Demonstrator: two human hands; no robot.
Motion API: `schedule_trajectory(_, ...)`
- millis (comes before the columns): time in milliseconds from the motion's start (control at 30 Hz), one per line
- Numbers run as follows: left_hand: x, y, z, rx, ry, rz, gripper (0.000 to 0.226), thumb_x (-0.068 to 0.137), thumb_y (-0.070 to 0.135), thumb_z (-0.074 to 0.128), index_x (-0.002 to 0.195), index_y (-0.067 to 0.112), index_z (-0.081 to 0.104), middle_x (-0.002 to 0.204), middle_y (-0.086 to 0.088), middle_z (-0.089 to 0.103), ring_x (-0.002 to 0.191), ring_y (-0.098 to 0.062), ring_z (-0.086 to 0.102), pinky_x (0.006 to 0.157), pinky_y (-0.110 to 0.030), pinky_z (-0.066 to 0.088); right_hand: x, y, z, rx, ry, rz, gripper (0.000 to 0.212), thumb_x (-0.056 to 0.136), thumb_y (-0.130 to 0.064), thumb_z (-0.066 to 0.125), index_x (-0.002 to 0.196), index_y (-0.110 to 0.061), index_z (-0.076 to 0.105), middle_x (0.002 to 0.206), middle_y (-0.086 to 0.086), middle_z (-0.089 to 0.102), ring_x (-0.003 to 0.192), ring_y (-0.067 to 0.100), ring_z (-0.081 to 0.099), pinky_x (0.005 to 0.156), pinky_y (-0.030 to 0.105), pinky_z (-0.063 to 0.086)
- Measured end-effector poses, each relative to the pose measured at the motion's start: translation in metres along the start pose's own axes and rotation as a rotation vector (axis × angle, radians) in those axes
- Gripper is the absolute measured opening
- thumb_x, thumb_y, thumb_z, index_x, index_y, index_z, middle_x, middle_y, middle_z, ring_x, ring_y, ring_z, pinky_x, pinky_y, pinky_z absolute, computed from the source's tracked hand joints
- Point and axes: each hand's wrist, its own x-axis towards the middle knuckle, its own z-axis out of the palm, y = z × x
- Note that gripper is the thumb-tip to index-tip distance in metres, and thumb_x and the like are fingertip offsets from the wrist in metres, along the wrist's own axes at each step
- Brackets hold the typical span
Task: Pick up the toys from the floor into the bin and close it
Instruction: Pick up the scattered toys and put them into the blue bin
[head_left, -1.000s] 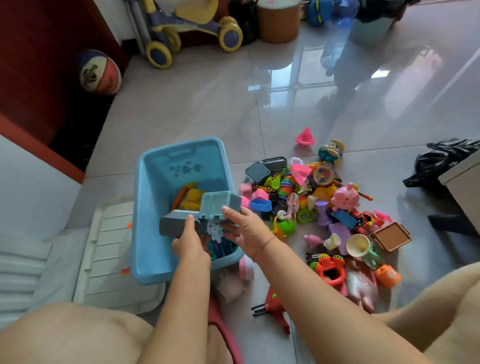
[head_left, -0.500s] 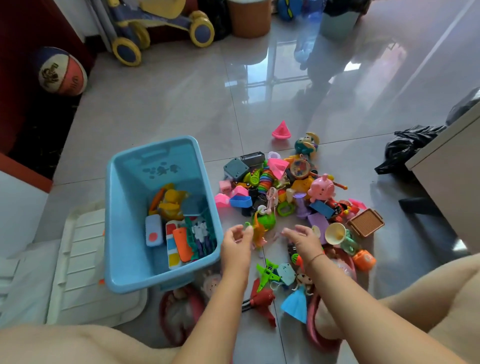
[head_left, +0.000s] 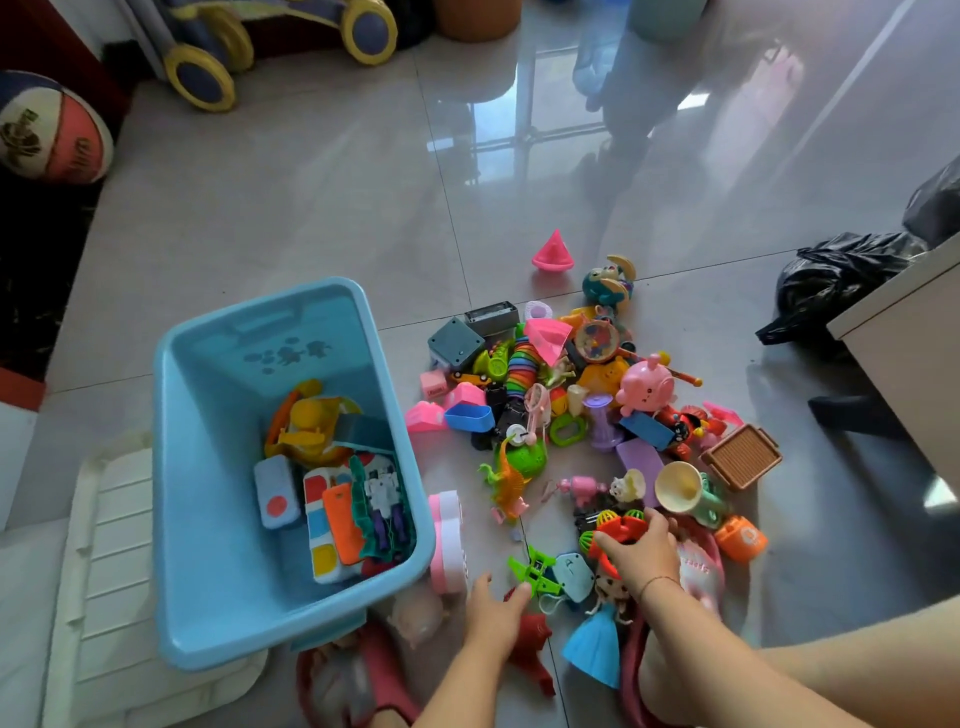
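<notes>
The right hand (head_left: 641, 558) is curling its fingers over a red plastic toy (head_left: 615, 532) at the near edge of the toy pile (head_left: 561, 395), apparently gathering it for the bin. The left hand (head_left: 491, 618) is lying loose and unclenched, one fingertip touching a green toy plane (head_left: 535, 566), probably so that both hands are taking a load at once. The blue bin (head_left: 208, 467) is standing uncovered just left of the left hand, partly filled and near enough for a short carry. What looks like its white lid (head_left: 119, 519) is lying on the floor (head_left: 311, 234) farther left, partly under the bin. Most toys are lying beyond the right hand.
</notes>
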Motion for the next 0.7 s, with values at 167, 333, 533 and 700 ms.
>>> schedule_trajectory(167,0.018,0.017,0.007,0.288,0.015,0.106,0.089,0.079,0.042,0.070,0.149,0.027,0.017,0.153,-0.003,0.027,0.140,-0.023,0.030,0.112,-0.033,0.027,0.004,0.001,0.016,-0.109,0.001,-0.021,0.101,0.067,-0.031,0.080,0.147,-0.016,0.019,0.140,0.020,0.038,0.129,0.041,0.037,0.105,0.047,0.034)
schedule_trajectory(333,0.031,0.030,0.011,0.544,0.063,0.211,0.089,0.076,0.043,0.071,0.148,0.030,0.021,0.141,0.002,0.033,0.130,-0.018,0.041,0.106,-0.031,0.036,0.016,-0.002,0.028,-0.148,0.036,0.004,0.101,0.066,-0.034,0.081,0.147,-0.019,0.021,0.136,0.020,0.039,0.126,0.042,0.037,0.105,0.046,0.033)
schedule_trajectory(533,0.039,0.034,0.017,0.631,0.057,0.223,0.057,0.071,0.030,0.075,0.118,0.027,0.043,0.123,0.001,0.037,0.116,-0.022,0.050,0.097,-0.033,0.044,0.026,-0.007,0.034,-0.058,0.026,0.062,0.082,0.066,-0.039,0.081,0.132,-0.013,0.041,0.128,0.021,0.045,0.118,0.042,0.045,0.102,0.044,0.036)
schedule_trajectory(700,0.039,0.039,0.023,0.456,0.023,0.097,0.043,0.070,0.024,0.077,0.075,0.030,0.035,0.098,0.004,0.049,0.087,-0.018,0.056,0.080,-0.028,0.045,0.034,-0.008,0.033,0.117,-0.001,0.073,0.056,0.066,-0.033,0.083,0.104,-0.011,0.047,0.109,0.016,0.057,0.102,0.033,0.056,0.087,0.038,0.044)
